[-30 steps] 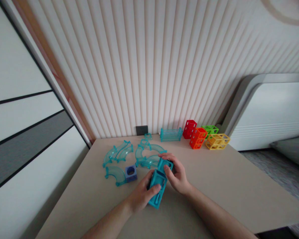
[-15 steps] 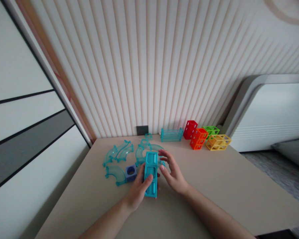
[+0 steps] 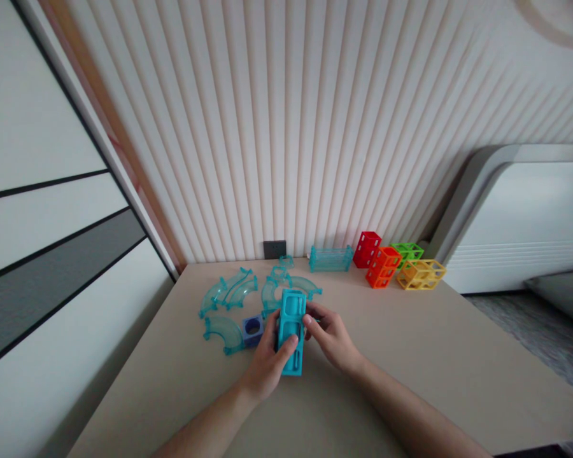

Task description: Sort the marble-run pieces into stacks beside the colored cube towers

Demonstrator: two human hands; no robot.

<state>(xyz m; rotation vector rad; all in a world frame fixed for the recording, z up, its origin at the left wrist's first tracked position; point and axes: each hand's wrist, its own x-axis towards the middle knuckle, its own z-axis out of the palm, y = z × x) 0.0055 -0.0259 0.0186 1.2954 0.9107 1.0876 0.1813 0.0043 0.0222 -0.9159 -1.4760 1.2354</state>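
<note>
A long teal plastic block (image 3: 292,326) with square recesses down its face is held up above the table. My left hand (image 3: 267,364) is closed around its left side, the thumb lying across the front. My right hand (image 3: 332,337) is closed at the block's right edge, thumb against the edge and fingers curled partly behind, where they are hidden. Just left of my left hand is a purple cube (image 3: 253,329) with a round hole. Clear teal curved track pieces (image 3: 223,332) lie beside and behind it.
At the back stand a clear teal frame stack (image 3: 331,259), red blocks (image 3: 367,249), orange blocks (image 3: 383,267), green blocks (image 3: 407,252) and yellow blocks (image 3: 420,274). A black socket (image 3: 274,249) sits on the ribbed wall behind the table (image 3: 391,356).
My right hand has come in from just off the block, its spread fingers closing onto the right edge. The block has tilted slightly in my left hand.
</note>
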